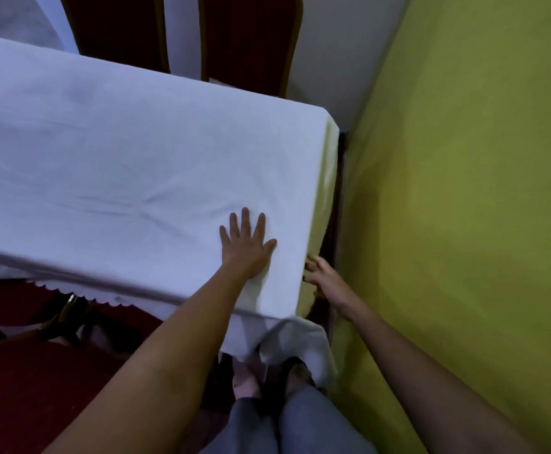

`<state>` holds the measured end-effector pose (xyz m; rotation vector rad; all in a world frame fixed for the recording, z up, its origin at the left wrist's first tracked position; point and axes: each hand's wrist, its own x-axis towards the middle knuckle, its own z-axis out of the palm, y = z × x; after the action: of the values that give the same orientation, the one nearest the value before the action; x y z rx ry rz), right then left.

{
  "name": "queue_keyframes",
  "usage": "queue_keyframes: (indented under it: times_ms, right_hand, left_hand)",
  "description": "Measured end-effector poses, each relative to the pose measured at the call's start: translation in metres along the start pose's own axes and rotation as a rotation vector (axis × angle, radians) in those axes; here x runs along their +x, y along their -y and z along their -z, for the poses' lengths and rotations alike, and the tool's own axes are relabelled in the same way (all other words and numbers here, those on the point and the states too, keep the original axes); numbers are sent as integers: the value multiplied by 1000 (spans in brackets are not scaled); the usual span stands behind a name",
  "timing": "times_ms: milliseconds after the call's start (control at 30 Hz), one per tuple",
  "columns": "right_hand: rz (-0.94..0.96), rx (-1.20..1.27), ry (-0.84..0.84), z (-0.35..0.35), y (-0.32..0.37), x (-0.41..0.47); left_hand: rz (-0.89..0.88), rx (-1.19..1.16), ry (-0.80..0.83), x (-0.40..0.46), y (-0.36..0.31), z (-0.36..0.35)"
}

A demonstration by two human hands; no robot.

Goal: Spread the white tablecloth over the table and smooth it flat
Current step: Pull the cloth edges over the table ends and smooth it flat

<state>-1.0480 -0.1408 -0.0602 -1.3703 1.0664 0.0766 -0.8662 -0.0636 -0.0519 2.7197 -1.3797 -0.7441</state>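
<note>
Left hand (246, 245) flat on tablecloth (120, 152); right hand (321, 275) at its edge.

The white tablecloth (130, 152) lies spread over the counter, covering its whole visible top. Soft creases run across the middle and toward the near edge. Its scalloped hem hangs over the near side, and the near right corner droops in loose folds.

White tablecloth (120, 152) covers the table top, with shallow creases near the front edge. Left hand (246, 245) lies flat on it, fingers spread, by the near right corner. Right hand (321, 275) touches the cloth's overhanging side beside the green wall (464, 191).
</note>
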Motion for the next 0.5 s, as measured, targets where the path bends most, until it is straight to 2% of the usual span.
queue_keyframes:
  times_ms: [67,267,500]
  right_hand:
    - [20,107,-60,-9,27,16]
    - [65,-127,-271,0,73,67]
    - [50,-174,-285,44,121,160]
  left_hand:
    - [13,-3,-31,4,-7,-4]
    - [-15,16,-62,36,-15,6]
    - [-17,39,-117,97,-28,23]
